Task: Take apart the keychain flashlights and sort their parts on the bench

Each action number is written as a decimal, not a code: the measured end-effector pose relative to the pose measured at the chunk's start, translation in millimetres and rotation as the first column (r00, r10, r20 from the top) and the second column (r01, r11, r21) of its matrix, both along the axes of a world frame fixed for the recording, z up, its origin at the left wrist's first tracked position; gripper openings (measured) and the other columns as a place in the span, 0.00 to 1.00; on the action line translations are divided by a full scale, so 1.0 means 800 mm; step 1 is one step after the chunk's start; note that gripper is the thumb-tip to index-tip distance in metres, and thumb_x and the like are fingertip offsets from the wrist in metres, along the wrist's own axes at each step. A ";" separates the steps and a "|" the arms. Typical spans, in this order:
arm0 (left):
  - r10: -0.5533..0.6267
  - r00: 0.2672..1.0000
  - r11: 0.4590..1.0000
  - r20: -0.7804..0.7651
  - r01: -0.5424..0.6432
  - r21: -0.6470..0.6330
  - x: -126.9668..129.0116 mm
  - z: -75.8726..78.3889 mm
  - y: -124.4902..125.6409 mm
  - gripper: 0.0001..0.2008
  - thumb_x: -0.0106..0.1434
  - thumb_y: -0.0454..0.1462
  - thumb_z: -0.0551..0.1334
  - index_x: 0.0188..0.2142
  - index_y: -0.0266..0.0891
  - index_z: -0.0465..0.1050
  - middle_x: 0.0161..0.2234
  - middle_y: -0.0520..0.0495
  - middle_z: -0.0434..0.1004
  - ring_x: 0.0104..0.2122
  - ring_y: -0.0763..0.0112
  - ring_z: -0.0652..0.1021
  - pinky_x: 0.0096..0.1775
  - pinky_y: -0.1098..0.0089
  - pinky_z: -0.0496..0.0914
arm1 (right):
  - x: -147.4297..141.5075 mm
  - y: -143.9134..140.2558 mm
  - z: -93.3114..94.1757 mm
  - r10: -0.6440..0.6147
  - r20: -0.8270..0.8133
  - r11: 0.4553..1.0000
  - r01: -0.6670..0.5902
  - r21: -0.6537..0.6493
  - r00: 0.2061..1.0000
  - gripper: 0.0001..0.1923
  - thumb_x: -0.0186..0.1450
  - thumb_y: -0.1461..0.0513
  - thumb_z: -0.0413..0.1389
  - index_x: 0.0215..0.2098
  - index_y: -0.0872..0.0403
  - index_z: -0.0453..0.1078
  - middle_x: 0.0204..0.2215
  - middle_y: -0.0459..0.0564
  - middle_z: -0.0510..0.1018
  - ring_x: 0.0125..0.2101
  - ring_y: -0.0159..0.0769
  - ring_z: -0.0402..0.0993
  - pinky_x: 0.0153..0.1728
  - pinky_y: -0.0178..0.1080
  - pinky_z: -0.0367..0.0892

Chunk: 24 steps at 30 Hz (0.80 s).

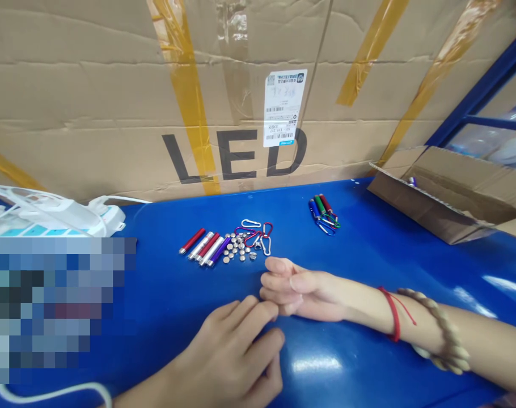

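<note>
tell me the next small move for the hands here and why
Probably the right hand should reach forward to the pile of small silver button cells just beyond its fingertips. Both hands rest empty on the blue table, the left hand nearer the body. The little tubes and clips lie beside the pile, untouched.

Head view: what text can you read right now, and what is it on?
"LED": large black letters on the cardboard sheet, partly covered by yellow tape and a sticker.
White shipping label: barcodes, QR code and small print, too small to read.
Handwriting on that label: illegible.
</note>
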State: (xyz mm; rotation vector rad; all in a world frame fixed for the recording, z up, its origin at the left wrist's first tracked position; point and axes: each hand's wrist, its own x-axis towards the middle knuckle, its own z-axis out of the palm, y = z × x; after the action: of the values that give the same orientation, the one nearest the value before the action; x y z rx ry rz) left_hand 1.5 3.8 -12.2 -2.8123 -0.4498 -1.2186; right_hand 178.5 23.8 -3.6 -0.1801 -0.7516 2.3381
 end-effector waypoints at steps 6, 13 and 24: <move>-0.012 1.000 0.999 -0.007 0.011 -0.030 0.002 0.001 0.000 0.07 0.55 0.28 0.53 0.29 0.34 0.69 0.33 0.44 0.70 0.29 0.66 0.73 0.29 0.67 0.72 | -0.004 0.003 -0.001 -0.091 0.143 0.996 0.091 0.007 0.985 0.11 0.56 0.66 0.63 0.35 0.56 0.67 0.18 0.38 0.58 0.19 0.20 0.49 0.18 0.24 0.46; -0.038 0.999 0.997 -0.025 0.036 -0.066 0.000 0.001 0.002 0.07 0.53 0.27 0.53 0.27 0.33 0.69 0.30 0.43 0.69 0.27 0.67 0.71 0.26 0.69 0.70 | -0.008 0.001 -0.002 -0.142 0.249 0.990 0.134 0.050 0.958 0.10 0.54 0.66 0.64 0.34 0.56 0.72 0.18 0.39 0.62 0.16 0.16 0.50 0.15 0.22 0.44; -0.050 0.998 0.998 -0.040 0.049 -0.038 0.001 0.000 0.002 0.08 0.53 0.27 0.53 0.26 0.33 0.70 0.28 0.45 0.68 0.24 0.69 0.67 0.23 0.70 0.67 | -0.011 0.001 0.002 -0.187 0.376 0.982 0.183 0.047 0.907 0.09 0.53 0.65 0.65 0.33 0.56 0.73 0.16 0.37 0.62 0.15 0.16 0.49 0.16 0.24 0.43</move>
State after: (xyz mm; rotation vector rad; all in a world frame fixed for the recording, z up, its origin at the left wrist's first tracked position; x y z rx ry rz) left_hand 2.3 5.4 -12.1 -2.8908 -0.4074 -1.1709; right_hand 169.4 24.3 -2.1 -0.6870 -0.8878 2.1392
